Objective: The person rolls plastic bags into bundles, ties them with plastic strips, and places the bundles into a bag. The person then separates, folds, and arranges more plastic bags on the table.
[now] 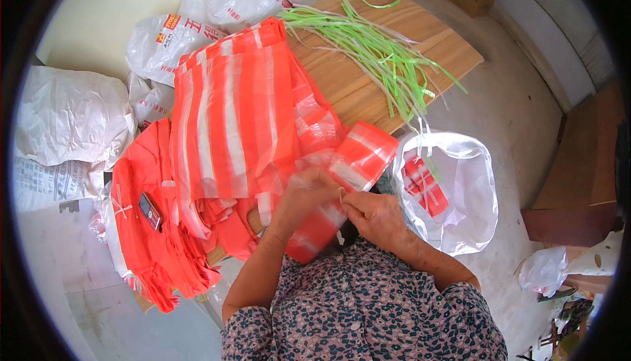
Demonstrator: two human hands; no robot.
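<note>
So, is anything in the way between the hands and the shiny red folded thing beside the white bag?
Nope, nothing I can see: the left hand and right hand are right at the folded red plastic. The left hand is blurred, so its exact grip isn't clear.

Room interior, softly and evenly lit, as I face it: a plain cream-coloured wall (108, 16) at ten o'clock; an angular, brown wood-grained table (447, 38) at one; smooth, pale grey floor (516, 141) at three.

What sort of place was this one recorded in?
Probably a makeshift indoor workroom, perhaps in a home: red-and-white striped sheeting lies on a wooden table, with bulging white sacks piled alongside.
</note>
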